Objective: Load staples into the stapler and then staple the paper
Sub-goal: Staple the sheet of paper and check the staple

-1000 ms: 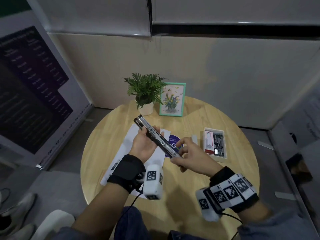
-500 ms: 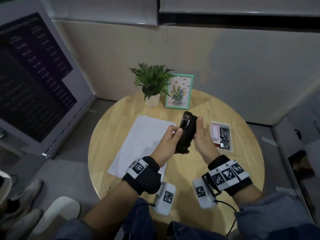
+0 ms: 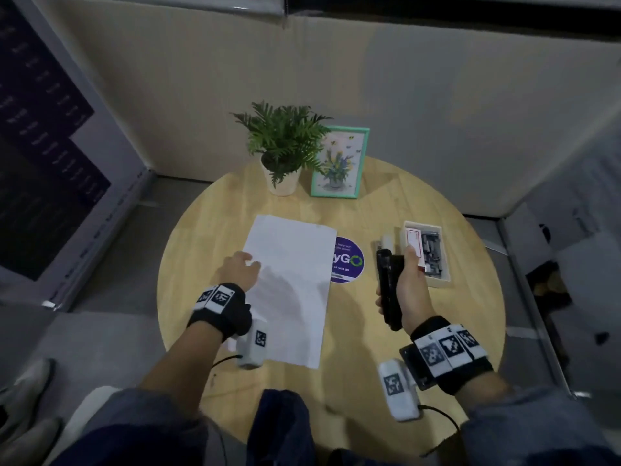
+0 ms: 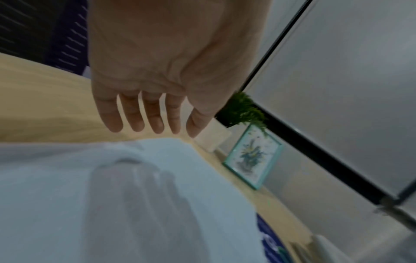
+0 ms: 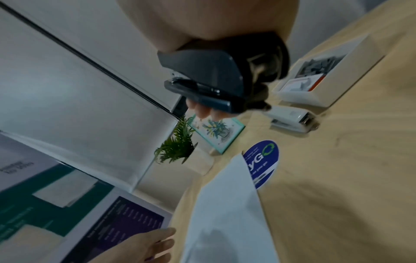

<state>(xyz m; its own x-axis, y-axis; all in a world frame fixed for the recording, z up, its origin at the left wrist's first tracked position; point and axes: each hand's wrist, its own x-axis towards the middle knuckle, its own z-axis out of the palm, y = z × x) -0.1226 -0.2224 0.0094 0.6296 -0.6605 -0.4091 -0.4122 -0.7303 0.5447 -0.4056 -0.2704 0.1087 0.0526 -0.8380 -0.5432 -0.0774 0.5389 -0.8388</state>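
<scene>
Stapler (image 3: 389,287) is sitting in my right hand (image 3: 410,288), black and folded closed, its length running away from me above the table's (image 3: 437,331) right half; my fingers are curling round its body, and in the right wrist view their tips (image 5: 203,111) are poking out under its base (image 5: 202,92) while my palm is pressing on the top. I am holding it clear of the wood, between the round blue sticker (image 3: 347,264) and the white tray (image 3: 433,280) of staples (image 3: 431,252), which is also holding a small red-and-white box (image 3: 414,245). Just beyond the nose of my stapler a second, white stapler (image 5: 290,119) is lying on the table beside that tray. My left hand (image 3: 239,270) is reaching over the left edge of the paper (image 3: 295,264), fingers straight and slightly spread, holding nothing; the left wrist view is showing them hanging a little above the sheet (image 4: 157,178) and casting a shadow on it, and I cannot tell whether any fingertip is touching. The paper is lying flat on the left middle of the table, its right edge covering part of the sticker. At the far rim a potted fern (image 3: 284,139) is standing next to a teal picture frame (image 3: 339,163). Marker bands are wrapping both my wrists.
</scene>
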